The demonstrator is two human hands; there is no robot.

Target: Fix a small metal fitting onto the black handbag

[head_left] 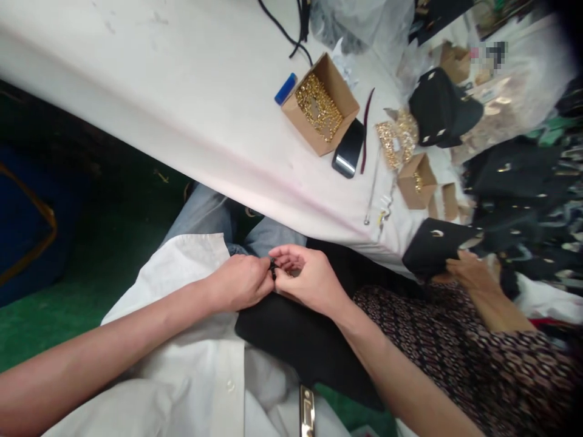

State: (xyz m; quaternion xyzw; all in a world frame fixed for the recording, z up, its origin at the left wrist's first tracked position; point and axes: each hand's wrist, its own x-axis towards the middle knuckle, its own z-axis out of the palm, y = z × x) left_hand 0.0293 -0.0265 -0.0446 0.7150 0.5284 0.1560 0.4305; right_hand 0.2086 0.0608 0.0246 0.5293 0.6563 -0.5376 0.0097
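Observation:
A black bag (305,340) with a smooth, flat side lies across my lap. At its far edge my left hand (246,282) is closed, gripping a small dark part of the bag. My right hand (312,279) meets it there, thumb and forefinger pinched on the same part while the other fingers curl loosely. The fingers mostly hide this small dark part (273,268), so its exact shape cannot be made out. A gold-coloured metal fitting (307,413) shows below the bag, near my shirt.
On the white table (182,91) stands a cardboard box (337,97) of gold hardware, beside a blue block (285,88) and a black phone-like object (348,149). A smaller box (416,182) stands farther right. A co-worker's hand (473,273) holds another black bag (435,246).

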